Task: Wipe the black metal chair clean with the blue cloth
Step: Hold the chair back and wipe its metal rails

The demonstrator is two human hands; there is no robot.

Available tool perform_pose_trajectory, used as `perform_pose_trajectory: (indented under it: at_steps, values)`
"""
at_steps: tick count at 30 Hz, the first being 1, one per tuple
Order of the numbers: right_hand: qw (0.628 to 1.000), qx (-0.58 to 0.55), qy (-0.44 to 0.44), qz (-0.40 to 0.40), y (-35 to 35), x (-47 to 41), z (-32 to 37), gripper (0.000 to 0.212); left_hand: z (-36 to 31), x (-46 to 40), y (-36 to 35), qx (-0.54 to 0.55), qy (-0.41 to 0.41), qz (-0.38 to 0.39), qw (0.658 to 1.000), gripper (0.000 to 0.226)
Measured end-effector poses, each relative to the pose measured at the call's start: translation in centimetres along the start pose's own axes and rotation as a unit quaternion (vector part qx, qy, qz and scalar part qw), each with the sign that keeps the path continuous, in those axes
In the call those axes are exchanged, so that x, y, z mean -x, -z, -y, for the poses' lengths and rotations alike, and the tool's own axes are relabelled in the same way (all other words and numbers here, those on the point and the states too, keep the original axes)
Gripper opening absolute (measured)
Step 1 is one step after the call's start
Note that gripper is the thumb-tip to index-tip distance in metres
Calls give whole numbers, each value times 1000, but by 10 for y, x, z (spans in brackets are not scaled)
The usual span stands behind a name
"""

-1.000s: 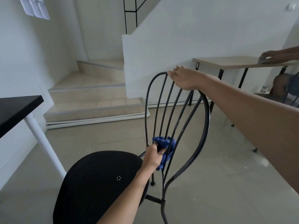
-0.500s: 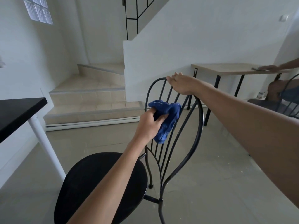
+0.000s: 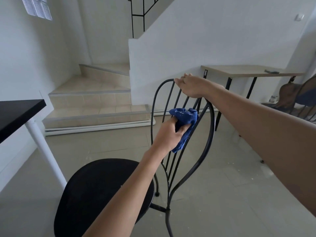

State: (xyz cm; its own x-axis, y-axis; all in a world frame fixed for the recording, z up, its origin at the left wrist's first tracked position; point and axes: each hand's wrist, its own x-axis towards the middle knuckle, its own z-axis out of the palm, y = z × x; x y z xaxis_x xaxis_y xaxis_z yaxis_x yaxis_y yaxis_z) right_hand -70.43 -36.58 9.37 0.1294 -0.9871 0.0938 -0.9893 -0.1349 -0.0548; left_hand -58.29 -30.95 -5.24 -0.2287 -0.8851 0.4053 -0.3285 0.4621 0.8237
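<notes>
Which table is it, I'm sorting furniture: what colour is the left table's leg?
White leg, black top; head view.

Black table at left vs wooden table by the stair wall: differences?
The black table has a dark top on a white round leg; the wooden table has a light top on thin black legs. The black one shows no items on its visible part; the wooden one carries a small grey object. Both have flat tops.

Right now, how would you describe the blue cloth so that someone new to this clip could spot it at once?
Start at the black chair in the middle of the floor and follow its tall looped backrest up to the thin vertical bars. Bunched against those bars, below the right hand holding the top rail, is the cloth, in the grip of the left hand. It is the only bright blue thing here.
</notes>
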Motion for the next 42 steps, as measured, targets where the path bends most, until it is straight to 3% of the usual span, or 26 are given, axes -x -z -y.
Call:
perform_pose_trajectory:
  at_steps: [10, 20, 30, 37, 42]
  values:
    - [999, 40, 5, 2, 4, 5, 3, 49, 22, 18, -12, -49, -48, -21, 997, 17]
    - [999, 53, 6, 2, 6, 11, 6, 49, 64, 44, -21, -70, -30, 2, 997, 11]
    - [1000, 30, -3, 3, 5, 13, 5, 50, 119, 83, -44, -97, 93, 59, 989, 6]
    - [1000, 28, 0, -5, 6, 8, 3, 50, 142, 101, -46, -90, 143, 125, 978, 9]
    - [1000, 12, -12, -15, 3, 6, 2, 49, 140, 99, -43, -83, 130, 144, 977, 19]
